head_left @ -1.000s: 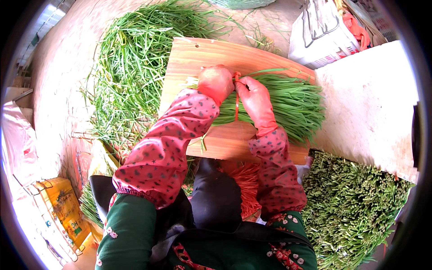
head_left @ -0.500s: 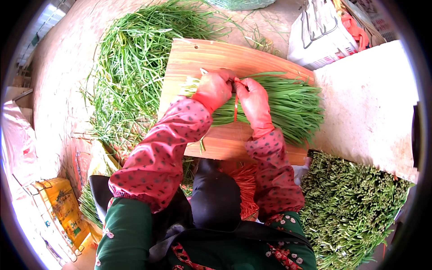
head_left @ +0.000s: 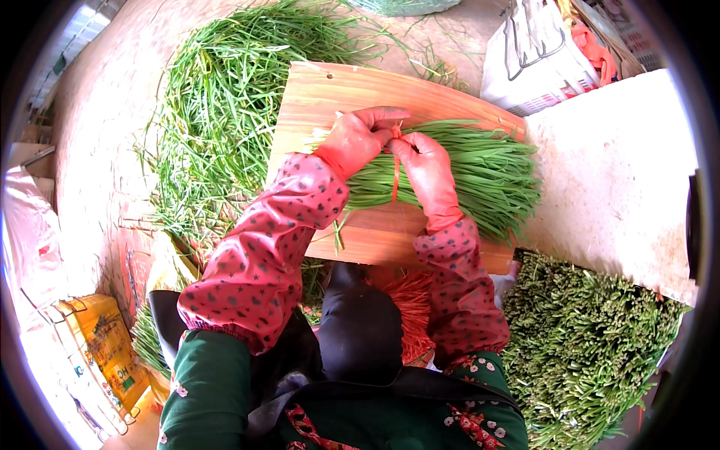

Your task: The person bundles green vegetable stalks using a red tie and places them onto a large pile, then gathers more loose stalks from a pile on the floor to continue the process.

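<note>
- The tie [head_left: 396,178] could loosen if the right hand [head_left: 430,171] eases its pinch; too hard a pull might crease the bunch [head_left: 484,171];
- right hand: thumb and finger closed on the tie;
- left hand [head_left: 350,147]: partly open, upper finger outstretched; cannot tell whether it grips the tie;
- bunch: beneath both hands

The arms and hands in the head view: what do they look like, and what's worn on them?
Both forearms have loose, pinkish-red sleeve covers printed with dark stars and other small dark shapes; the left cover's gathered upper edge shows. Above them come dark green sleeves with small pale flowers. I can make out no ring on the left hand or right hand.
</note>
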### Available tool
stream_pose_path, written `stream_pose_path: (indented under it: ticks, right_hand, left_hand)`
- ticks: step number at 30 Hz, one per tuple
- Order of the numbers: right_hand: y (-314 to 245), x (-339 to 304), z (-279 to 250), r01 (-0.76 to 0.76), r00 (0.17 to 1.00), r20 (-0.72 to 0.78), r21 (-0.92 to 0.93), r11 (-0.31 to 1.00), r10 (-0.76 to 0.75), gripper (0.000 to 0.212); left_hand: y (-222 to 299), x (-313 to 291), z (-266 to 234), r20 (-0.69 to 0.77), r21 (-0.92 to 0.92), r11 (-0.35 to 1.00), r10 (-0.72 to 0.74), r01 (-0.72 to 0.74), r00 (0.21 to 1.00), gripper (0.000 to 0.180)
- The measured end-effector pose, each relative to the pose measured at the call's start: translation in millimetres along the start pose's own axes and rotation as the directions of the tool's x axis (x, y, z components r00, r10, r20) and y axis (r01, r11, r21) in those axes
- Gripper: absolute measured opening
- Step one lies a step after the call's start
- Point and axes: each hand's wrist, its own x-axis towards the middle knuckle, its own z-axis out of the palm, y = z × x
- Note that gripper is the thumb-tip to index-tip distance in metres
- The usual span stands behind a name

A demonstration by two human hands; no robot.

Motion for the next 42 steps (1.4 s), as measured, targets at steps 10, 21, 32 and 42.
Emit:
stream_pose_path:
  ticks: [10,21,32,42]
  right_hand:
    - [-0.7,-1.6,-0.7,0.006,1.0,0.013,-0.001,1.0,-0.006,0.023]
    - [2.8,-2.2,2.1,0.149,0.987,-0.066,0.046,0.988,-0.146,0.026]
    - [-4.2,-11.4,-25.6,0.567,0.82,0.104,-0.02,0.823,-0.563,0.017]
    - [-8.0,-12.9,-8.4,0.555,0.823,-0.057,-0.13,0.822,-0.565,0.01]
  left_hand:
    - [0.2,4.6,-11.3,0.019,0.066,0.998,-0.006,0.005,1.0,0.021]
    - [20.9,11.2,-11.8,0.117,0.538,0.834,0.076,-0.128,0.99,0.009]
    - [24.4,5.3,9.8,-0.031,0.339,0.939,0.07,-0.056,0.997,0.009]
    - [24.6,-32.7,4.0,0.353,0.925,0.123,0.071,-0.359,0.933,0.106]
